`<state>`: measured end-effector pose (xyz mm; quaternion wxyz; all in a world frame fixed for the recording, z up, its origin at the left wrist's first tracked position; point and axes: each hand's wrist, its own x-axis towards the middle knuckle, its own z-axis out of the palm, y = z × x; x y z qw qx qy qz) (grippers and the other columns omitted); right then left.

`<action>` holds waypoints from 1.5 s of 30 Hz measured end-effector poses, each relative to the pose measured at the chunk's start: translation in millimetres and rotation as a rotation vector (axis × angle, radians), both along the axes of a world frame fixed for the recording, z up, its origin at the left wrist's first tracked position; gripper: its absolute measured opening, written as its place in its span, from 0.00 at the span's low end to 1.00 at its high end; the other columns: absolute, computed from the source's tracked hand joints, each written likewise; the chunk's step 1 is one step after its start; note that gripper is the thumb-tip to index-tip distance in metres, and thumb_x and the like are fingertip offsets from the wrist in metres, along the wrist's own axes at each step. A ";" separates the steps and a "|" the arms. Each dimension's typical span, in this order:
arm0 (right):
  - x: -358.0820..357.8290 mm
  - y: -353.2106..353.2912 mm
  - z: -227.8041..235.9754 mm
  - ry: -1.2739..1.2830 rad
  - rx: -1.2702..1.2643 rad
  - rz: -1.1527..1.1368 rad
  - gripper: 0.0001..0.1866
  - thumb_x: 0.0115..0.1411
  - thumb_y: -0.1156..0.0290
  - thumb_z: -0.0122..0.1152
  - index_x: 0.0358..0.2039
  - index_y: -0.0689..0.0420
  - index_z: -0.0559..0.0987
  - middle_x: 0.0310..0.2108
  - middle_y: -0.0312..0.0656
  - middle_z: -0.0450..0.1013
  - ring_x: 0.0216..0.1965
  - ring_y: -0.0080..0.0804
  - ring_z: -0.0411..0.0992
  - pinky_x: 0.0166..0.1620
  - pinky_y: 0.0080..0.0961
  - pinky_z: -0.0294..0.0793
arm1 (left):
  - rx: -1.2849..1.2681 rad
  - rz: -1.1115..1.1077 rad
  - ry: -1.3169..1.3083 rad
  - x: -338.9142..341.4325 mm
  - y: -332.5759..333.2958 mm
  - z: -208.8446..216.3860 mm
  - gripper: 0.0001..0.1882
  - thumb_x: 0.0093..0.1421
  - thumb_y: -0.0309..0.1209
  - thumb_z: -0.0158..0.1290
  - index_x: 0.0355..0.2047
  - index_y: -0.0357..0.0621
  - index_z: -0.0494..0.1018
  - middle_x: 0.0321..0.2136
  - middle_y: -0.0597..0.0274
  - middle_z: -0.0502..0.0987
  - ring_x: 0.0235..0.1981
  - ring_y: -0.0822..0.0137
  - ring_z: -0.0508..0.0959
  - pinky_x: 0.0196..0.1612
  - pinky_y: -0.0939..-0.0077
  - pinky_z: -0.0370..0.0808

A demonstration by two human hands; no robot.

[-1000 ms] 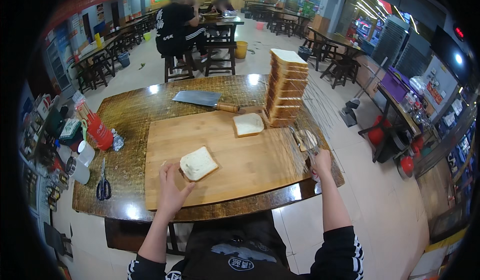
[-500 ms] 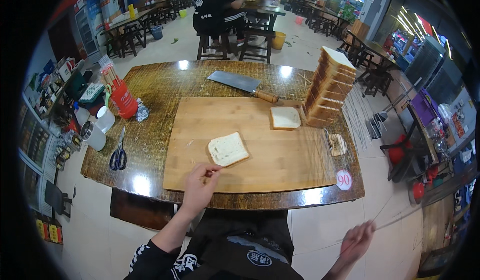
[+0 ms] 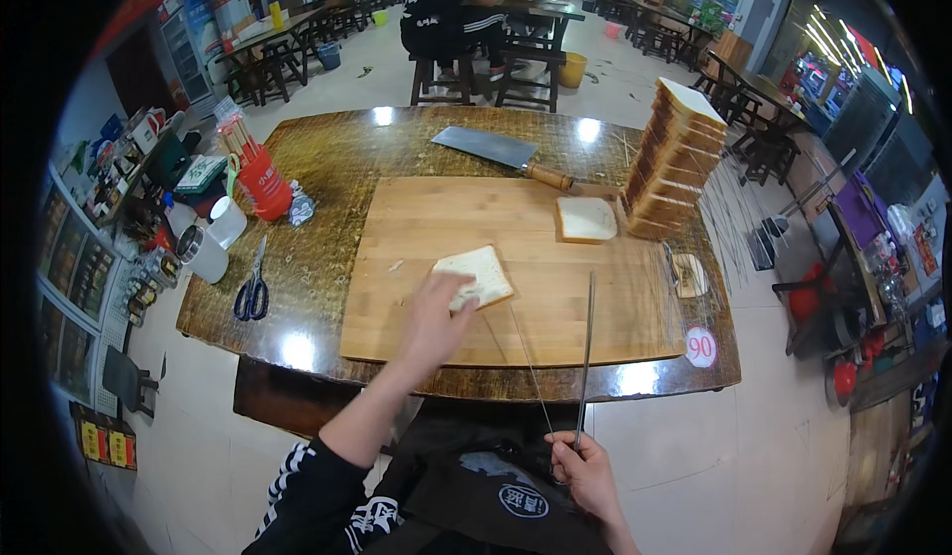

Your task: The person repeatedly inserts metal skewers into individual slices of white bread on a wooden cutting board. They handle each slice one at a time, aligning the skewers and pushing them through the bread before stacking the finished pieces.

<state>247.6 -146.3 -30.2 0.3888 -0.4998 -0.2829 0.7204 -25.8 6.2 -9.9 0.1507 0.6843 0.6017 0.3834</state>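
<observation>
On the wooden cutting board lies a slice of white bread. My left hand rests on its left side with the fingers stretched over it. By the board's near edge, my right hand is closed around thin metal skewers. One of them slants up to the near edge of that slice; whether its tip is inside cannot be made out. Another points away over the board. A second bread slice lies beside a tall stack of bread, which has skewers sticking out of its side.
A cleaver lies behind the board. Scissors, white cups and a red holder with sticks stand or lie on the left. Loose skewers and a bread piece are at the right. People sit farther back.
My left hand has moved from the near edge of the bread slice onto its top. The right hand has come in from the right with skewers, now reaching over the board.
</observation>
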 end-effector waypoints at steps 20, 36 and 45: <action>-13.5 13.5 -1.5 0.020 -0.036 0.036 0.11 0.68 0.73 0.55 0.48 0.63 0.77 0.25 0.31 0.67 0.20 0.12 0.56 0.22 0.11 0.53 | -0.192 -0.063 0.206 -4.8 51.3 3.6 0.35 0.58 0.43 0.60 0.62 0.43 0.64 0.59 0.50 0.68 0.61 0.49 0.63 0.64 0.60 0.61; -14.5 11.6 8.4 -0.146 -0.045 0.107 0.11 0.66 0.74 0.57 0.48 0.62 0.79 0.24 0.30 0.69 0.21 0.12 0.59 0.24 0.11 0.56 | -0.169 -0.136 0.223 -0.2 22.4 10.6 0.37 0.56 0.43 0.61 0.63 0.41 0.63 0.55 0.46 0.71 0.58 0.47 0.66 0.62 0.56 0.63; -8.8 10.3 10.3 -0.084 -0.081 0.081 0.11 0.67 0.74 0.55 0.46 0.65 0.78 0.23 0.31 0.67 0.19 0.14 0.57 0.23 0.13 0.55 | -0.171 -0.170 0.291 7.8 7.3 0.2 0.43 0.58 0.45 0.59 0.68 0.42 0.53 0.55 0.46 0.70 0.59 0.46 0.64 0.62 0.54 0.61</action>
